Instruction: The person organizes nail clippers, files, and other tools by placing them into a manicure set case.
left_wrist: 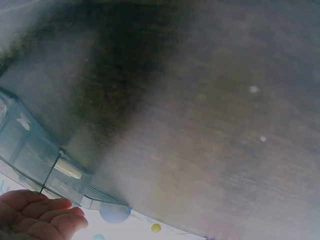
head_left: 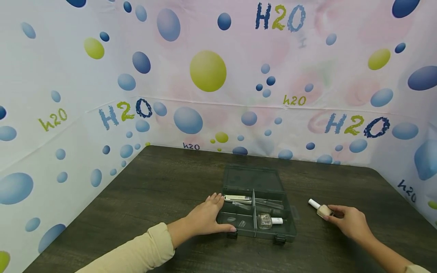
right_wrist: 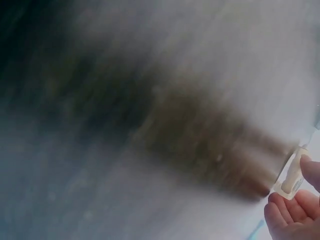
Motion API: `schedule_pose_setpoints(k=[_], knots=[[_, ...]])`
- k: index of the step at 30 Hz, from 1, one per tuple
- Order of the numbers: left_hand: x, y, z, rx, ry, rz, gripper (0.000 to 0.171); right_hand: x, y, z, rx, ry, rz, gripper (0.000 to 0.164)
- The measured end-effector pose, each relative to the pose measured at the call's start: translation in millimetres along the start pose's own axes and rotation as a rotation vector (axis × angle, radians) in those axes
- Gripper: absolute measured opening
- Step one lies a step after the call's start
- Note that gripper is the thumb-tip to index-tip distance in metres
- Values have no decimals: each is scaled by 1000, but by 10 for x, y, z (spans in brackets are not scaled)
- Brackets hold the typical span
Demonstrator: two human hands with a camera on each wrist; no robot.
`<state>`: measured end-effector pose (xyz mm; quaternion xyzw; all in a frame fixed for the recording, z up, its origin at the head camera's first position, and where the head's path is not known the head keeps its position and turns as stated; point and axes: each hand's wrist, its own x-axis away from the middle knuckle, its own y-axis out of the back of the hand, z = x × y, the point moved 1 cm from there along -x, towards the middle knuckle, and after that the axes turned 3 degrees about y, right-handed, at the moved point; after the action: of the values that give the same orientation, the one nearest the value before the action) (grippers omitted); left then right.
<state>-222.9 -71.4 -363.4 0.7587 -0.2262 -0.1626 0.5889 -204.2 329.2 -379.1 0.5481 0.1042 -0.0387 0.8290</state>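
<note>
My left hand (head_left: pixel 206 218) rests against the left side of a dark see-through divided box (head_left: pixel 252 234), fingers straight along the side wall, thumb at the front edge. To the right of the box, my right hand (head_left: pixel 351 222) pinches a nail polish bottle (head_left: pixel 324 211) with cream polish between thumb and fingers; its white cap points left. In the right wrist view, the same nail polish bottle (right_wrist: pixel 291 177) shows between thumb and fingers. A second nail polish bottle (head_left: pixel 264 221), glittery with a white cap, lies in the box's front right compartment.
The box's lid (head_left: pixel 252 180) is folded back onto the dark wooden table (head_left: pixel 170 178). A nail clipper (head_left: pixel 237 198) lies in the back left compartment, clear slender pieces (head_left: pixel 269 203) in the back right, small clear pieces (head_left: pixel 231 219) in front left. A patterned curtain (head_left: pixel 239 129) hangs behind.
</note>
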Motion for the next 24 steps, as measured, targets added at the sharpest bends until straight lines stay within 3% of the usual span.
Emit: schedule_pose_setpoints(k=[14,24], knots=[[-9,5,-7,-5,-3,4,94,21,60,20,-49,-64,60,51],[-19,12,-10,-13,2,-3,94,42,166,36,-70,-37,26,48]])
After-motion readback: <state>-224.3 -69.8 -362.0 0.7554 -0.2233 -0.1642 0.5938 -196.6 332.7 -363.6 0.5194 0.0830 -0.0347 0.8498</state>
